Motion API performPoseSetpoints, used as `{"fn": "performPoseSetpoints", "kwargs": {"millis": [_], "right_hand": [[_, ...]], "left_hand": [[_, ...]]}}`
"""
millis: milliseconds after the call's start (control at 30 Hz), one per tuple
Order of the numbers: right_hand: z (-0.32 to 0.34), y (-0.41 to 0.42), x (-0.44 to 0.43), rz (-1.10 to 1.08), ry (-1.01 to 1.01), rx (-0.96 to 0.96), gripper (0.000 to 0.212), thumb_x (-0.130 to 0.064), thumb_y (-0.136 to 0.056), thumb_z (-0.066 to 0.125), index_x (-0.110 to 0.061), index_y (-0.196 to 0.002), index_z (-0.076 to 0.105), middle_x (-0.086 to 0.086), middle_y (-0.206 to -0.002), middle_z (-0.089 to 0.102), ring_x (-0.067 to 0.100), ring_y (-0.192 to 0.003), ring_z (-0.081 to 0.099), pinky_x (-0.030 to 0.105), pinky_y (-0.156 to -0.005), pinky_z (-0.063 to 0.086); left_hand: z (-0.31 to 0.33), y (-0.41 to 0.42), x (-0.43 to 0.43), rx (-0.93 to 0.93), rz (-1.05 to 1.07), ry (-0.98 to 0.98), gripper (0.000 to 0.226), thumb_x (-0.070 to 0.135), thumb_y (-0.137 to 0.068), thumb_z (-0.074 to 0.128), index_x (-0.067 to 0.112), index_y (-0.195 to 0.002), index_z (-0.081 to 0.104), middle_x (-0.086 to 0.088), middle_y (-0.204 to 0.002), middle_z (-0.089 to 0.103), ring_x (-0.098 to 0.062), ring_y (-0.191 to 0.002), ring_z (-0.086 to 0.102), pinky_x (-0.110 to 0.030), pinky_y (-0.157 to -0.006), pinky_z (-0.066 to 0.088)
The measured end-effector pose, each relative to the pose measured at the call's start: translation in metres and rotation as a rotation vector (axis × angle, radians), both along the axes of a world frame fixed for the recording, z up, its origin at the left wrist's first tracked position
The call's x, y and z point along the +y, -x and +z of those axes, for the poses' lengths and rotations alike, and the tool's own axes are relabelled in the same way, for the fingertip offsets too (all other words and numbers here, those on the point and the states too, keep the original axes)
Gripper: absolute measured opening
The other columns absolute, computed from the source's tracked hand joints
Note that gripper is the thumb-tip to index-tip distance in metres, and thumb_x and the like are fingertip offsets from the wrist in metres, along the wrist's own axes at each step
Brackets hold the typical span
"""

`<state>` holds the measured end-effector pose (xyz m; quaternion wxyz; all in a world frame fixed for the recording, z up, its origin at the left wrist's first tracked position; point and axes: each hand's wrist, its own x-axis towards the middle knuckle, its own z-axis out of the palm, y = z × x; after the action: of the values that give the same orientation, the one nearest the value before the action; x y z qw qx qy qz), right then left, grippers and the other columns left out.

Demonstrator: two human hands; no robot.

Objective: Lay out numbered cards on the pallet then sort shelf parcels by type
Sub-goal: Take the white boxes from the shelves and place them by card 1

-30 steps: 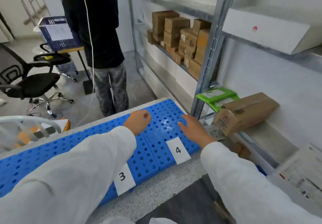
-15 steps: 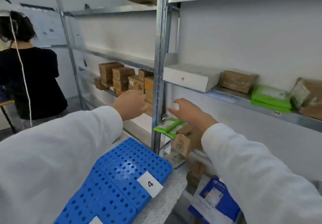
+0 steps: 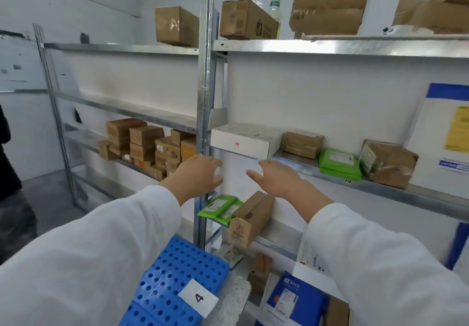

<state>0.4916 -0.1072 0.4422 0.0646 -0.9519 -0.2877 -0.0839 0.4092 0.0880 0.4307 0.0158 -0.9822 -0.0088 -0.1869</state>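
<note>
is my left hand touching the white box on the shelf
Apart. The head view shows a strip of white wall between the left hand and the underside of the white box.

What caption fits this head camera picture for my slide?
Left hand and right hand, both empty, reach toward the white box on the shelf, blue pallet below.

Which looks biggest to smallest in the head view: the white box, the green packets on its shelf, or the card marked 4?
1. white box
2. green packets and card marked 4 look about alike; the card is nearer the camera, so unranked.
</note>
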Motion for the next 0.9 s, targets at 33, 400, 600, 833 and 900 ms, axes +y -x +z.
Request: {"fn": "performPoseSetpoints", "kwargs": {"millis": [33,400,600,833,900], "right_hand": [[0.003,-0.002,-0.002,0.002,0.025,-0.017,0.062,-0.055,-0.097,0.033,-0.011,-0.141,0.040,0.009,-0.143,0.045,0.027,-0.130,0.044,0.042,-0.103,0.040],[0.037,-0.078,-0.018,0.007,-0.093,0.003,0.057,-0.050,-0.096,0.039,-0.014,-0.140,0.039,0.004,-0.141,0.042,0.025,-0.124,0.048,0.038,-0.093,0.045],[0.041,-0.129,-0.010,-0.014,-0.232,0.123,0.053,-0.043,-0.098,0.040,-0.007,-0.137,0.039,0.011,-0.142,0.037,0.028,-0.120,0.048,0.042,-0.097,0.044],[0.014,-0.190,0.028,-0.120,-0.491,0.372,0.048,-0.050,-0.096,0.043,-0.008,-0.119,0.046,0.013,-0.094,0.047,0.019,-0.071,0.047,0.026,-0.052,0.032],[0.005,-0.210,0.042,-0.186,-0.557,0.407,0.041,-0.053,-0.094,0.043,-0.016,-0.111,0.045,0.008,-0.086,0.039,0.018,-0.070,0.043,0.026,-0.051,0.032]], "left_hand": [[-0.001,-0.002,-0.001,0.011,-0.002,-0.001,0.045,0.037,-0.097,0.041,0.020,-0.138,0.045,-0.002,-0.136,0.054,-0.022,-0.123,0.050,-0.037,-0.101,0.042],[0.027,-0.078,-0.002,0.019,0.067,0.159,0.035,0.035,-0.099,0.042,0.020,-0.130,0.051,-0.003,-0.126,0.057,-0.018,-0.096,0.058,-0.028,-0.078,0.049],[0.042,-0.127,0.009,-0.033,0.150,0.214,0.035,0.033,-0.099,0.043,0.020,-0.131,0.050,-0.003,-0.134,0.054,-0.020,-0.106,0.061,-0.033,-0.091,0.052],[0.037,-0.185,0.037,-0.077,0.169,0.200,0.038,0.031,-0.099,0.041,0.018,-0.134,0.048,-0.004,-0.131,0.056,-0.022,-0.108,0.059,-0.033,-0.090,0.052],[0.033,-0.206,0.053,-0.122,0.160,0.190,0.038,0.031,-0.099,0.042,0.018,-0.134,0.048,-0.003,-0.130,0.056,-0.022,-0.111,0.057,-0.034,-0.092,0.049]]}}
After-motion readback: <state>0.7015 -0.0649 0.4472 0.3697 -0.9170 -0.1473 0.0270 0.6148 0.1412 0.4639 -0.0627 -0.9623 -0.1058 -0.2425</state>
